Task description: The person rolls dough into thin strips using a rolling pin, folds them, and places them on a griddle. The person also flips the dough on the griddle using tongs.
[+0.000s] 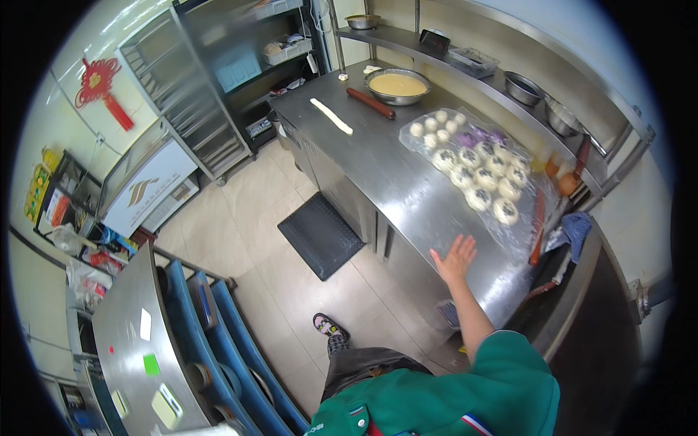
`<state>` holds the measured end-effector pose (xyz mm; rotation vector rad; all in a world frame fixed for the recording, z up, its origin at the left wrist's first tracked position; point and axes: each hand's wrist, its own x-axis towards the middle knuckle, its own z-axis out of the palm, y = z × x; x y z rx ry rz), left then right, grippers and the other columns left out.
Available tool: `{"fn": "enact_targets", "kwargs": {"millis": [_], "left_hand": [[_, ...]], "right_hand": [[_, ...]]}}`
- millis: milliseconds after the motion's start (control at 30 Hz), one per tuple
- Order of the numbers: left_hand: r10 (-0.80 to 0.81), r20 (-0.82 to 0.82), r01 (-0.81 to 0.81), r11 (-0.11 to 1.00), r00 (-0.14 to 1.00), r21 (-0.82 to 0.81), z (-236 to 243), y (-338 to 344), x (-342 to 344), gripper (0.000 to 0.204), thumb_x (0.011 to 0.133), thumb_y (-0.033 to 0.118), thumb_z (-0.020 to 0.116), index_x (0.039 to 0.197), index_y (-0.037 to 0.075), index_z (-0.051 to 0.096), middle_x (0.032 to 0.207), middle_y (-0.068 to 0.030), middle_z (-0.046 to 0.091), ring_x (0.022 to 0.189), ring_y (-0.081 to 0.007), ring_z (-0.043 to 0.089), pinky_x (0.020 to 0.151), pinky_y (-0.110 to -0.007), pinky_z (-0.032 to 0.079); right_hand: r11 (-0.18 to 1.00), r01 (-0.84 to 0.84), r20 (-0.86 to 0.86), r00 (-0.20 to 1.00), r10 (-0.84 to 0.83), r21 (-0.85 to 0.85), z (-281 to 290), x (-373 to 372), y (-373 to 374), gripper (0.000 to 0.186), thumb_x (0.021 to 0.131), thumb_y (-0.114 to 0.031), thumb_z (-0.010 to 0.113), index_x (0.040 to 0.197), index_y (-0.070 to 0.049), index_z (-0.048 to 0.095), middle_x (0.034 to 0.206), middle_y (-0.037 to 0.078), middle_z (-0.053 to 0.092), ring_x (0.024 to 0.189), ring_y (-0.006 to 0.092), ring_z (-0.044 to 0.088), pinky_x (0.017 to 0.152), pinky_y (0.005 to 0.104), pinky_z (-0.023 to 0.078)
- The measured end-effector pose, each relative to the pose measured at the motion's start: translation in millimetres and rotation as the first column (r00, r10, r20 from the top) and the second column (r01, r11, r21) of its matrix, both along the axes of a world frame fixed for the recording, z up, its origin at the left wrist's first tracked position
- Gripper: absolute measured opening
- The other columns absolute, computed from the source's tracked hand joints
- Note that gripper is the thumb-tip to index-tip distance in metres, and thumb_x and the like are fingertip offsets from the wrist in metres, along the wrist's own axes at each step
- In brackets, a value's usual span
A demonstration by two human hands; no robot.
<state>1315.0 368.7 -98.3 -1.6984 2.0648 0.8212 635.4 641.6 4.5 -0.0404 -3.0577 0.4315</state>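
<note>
My right hand [457,259] reaches over the near part of a steel worktable [396,178], empty, with its fingers spread. Whether it touches the steel I cannot tell. Just beyond it, several round dough buns [478,198] with dark toppings sit in rows on a clear plastic sheet [509,236]. Small plain dough balls [430,140] and purple pieces [472,136] lie at the sheet's far end. Farther along the table are a dough strip [331,116], a reddish-brown rolling pin [371,104] and a metal bowl [398,86] of pale yellow mixture. My left hand is out of view.
A steel shelf [465,67] with bowls runs above the table's back edge. Another reddish-brown stick [538,227] and a blue cloth [576,232] lie at the right end. On the floor is a black mat [321,236]. A second steel counter [123,320] stands to the left.
</note>
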Motion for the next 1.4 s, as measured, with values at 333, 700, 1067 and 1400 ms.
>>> {"fn": "enact_targets", "kwargs": {"millis": [333, 700, 1067, 1400], "left_hand": [[-0.513, -0.003, 0.508, 0.850, 0.858, -0.143, -77, -407, -316, 0.037, 0.090, 0.036, 0.062, 0.080, 0.002, 0.067, 0.080, -0.0200, 0.069, 0.079, -0.0387, 0.067, 0.071, -0.050, 0.054], [-0.693, -0.524, 0.530, 0.719, 0.495, -0.450, 35, -519, -887, 0.047, 0.091, 0.021, 0.066, 0.131, 0.000, 0.053, 0.125, -0.0232, 0.059, 0.111, -0.0358, 0.060, 0.093, -0.041, 0.050], [-0.883, -0.443, 0.596, 0.440, 0.154, -0.671, 116, -517, -1106, 0.066, 0.089, 0.012, 0.065, 0.146, -0.001, 0.034, 0.148, -0.0275, 0.035, 0.135, -0.0444, 0.038, 0.113, -0.047, 0.033], [-0.842, -0.336, 0.761, -0.128, -0.422, -0.636, 139, -551, -1313, 0.072, 0.087, 0.024, 0.069, 0.148, 0.005, 0.036, 0.155, -0.0207, 0.030, 0.141, -0.0386, 0.033, 0.115, -0.055, 0.023]], "right_hand": [[0.973, 0.227, 0.026, 0.973, -0.229, 0.045, -1, -78, -103, 0.110, 0.084, -0.064, 0.061, 0.151, 0.010, 0.014, 0.157, 0.035, 0.009, 0.148, 0.0448, 0.006, 0.121, 0.0512, 0.006], [0.998, -0.044, 0.047, 0.998, 0.042, 0.043, 10, -258, -219, 0.107, 0.084, -0.059, 0.063, 0.152, 0.008, 0.015, 0.160, 0.027, 0.011, 0.150, 0.0375, 0.009, 0.122, 0.0473, 0.010], [0.911, -0.395, -0.234, 0.903, 0.361, -0.120, 30, -495, -353, 0.062, 0.090, -0.024, 0.064, 0.141, 0.003, 0.042, 0.151, 0.021, 0.035, 0.143, 0.0372, 0.030, 0.118, 0.0448, 0.026], [0.961, 0.261, 0.126, 0.954, -0.271, 0.086, 29, -598, -426, 0.044, 0.069, -0.018, 0.071, 0.107, -0.004, 0.055, 0.105, 0.015, 0.063, 0.103, 0.0333, 0.061, 0.083, 0.0423, 0.052]]}}
